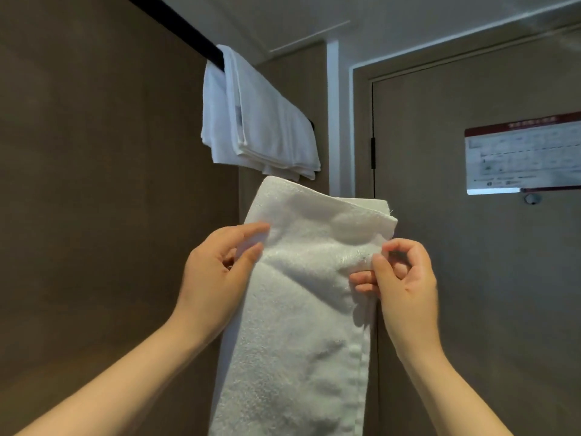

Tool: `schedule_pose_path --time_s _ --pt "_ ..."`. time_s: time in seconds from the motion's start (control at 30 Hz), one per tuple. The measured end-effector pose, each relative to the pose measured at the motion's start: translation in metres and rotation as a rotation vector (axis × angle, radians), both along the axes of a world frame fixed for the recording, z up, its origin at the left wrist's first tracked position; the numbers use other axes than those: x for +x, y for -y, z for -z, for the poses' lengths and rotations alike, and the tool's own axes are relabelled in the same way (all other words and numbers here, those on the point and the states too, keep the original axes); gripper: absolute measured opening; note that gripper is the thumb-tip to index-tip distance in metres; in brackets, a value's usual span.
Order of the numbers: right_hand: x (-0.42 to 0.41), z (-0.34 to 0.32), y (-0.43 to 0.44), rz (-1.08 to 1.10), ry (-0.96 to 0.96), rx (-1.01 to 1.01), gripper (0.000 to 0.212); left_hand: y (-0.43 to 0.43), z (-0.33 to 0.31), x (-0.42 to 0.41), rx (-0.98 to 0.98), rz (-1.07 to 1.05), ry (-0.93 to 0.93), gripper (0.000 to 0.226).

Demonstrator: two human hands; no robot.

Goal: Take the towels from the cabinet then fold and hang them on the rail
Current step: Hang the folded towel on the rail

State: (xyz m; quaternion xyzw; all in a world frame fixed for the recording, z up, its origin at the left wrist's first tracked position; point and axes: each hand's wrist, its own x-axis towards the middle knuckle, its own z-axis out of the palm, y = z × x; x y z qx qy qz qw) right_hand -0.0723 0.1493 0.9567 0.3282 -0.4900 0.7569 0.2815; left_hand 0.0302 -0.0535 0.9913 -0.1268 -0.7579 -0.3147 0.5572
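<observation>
A white terry towel, folded lengthwise, hangs down in front of me from both hands. My left hand pinches its left edge near the top. My right hand pinches the right edge at about the same height. The towel's top folds over above my fingers. Higher up, a black rail runs along the brown wall, and a folded white towel is draped over its far end. The held towel's top sits just below that hung towel.
A brown wall fills the left side. To the right stands a brown door with a framed notice and a peephole or knob under it. A white door frame post rises between the wall and the door.
</observation>
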Motion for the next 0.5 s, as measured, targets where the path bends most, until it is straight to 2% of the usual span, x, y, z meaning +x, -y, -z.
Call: schedule_pose_path --time_s 0.1,0.2,0.33,0.5 --pt "-0.034 -0.013 0.005 -0.077 -0.042 0.037 0.021 0.004 -0.014 -0.024 -0.08 -0.075 -0.025 0.029" --pt "-0.06 -0.022 0.012 -0.093 -0.096 0.168 0.044 0.011 -0.025 -0.036 -0.125 -0.146 -0.045 0.031" --pt "-0.079 -0.036 0.027 0.102 -0.299 0.32 0.067 0.022 -0.041 -0.036 -0.253 -0.245 -0.045 0.04" --pt "-0.081 -0.064 0.055 0.221 -0.484 0.372 0.096 0.036 -0.071 -0.013 -0.492 -0.427 -0.001 0.063"
